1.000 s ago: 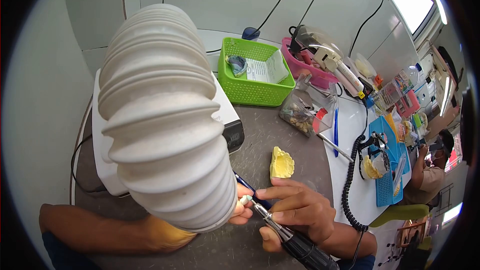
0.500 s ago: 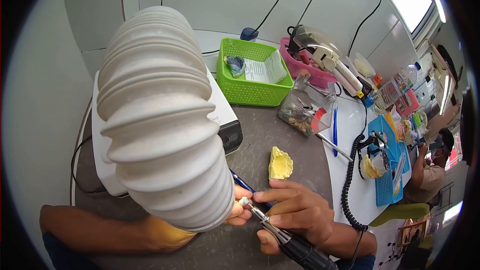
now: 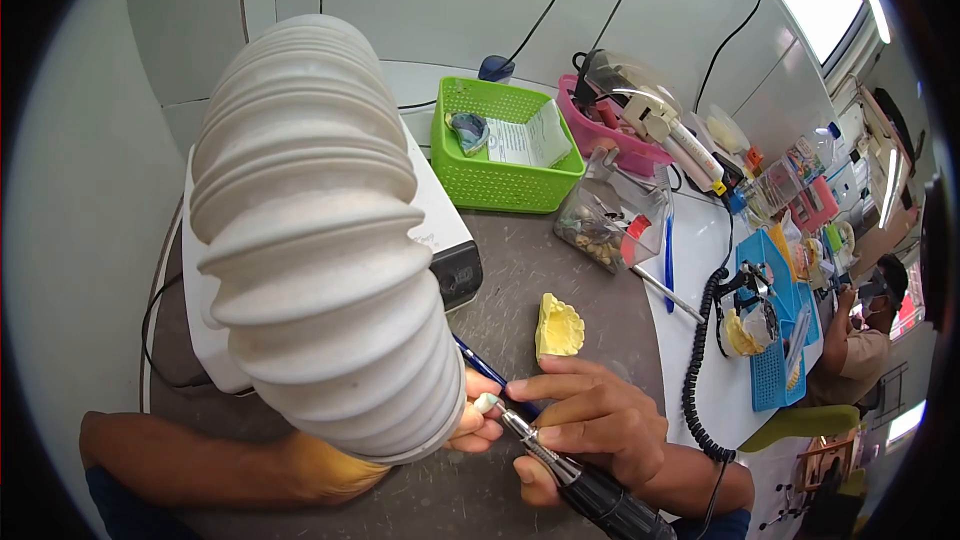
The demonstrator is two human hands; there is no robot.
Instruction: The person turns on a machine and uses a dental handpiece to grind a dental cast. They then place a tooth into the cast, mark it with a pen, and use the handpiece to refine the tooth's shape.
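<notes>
A small whitish piece [image 3: 485, 403] is pinched between the fingertips of my left hand [image 3: 474, 424], which is partly hidden behind the mouth of a ribbed white hose [image 3: 320, 240]. My right hand [image 3: 605, 425] is wrapped round a black and silver handpiece [image 3: 575, 480]. The handpiece's tip, with a small greenish bit, is at the piece. Just beyond my right hand, a yellow dental cast [image 3: 559, 327] lies on the dark mat. A dark blue pen-like tool [image 3: 480, 362] lies beside my left fingertips.
At the back stand a green basket [image 3: 505, 183], a pink basket [image 3: 640, 155] and a clear container [image 3: 600, 230] of small pieces. A coiled black cord [image 3: 693, 370] runs along the right, near a blue basket [image 3: 770, 380]. A person [image 3: 860, 345] sits at far right.
The small piece has turned slightly in my left fingertips and shows more of its white side. The handpiece has barely moved.
</notes>
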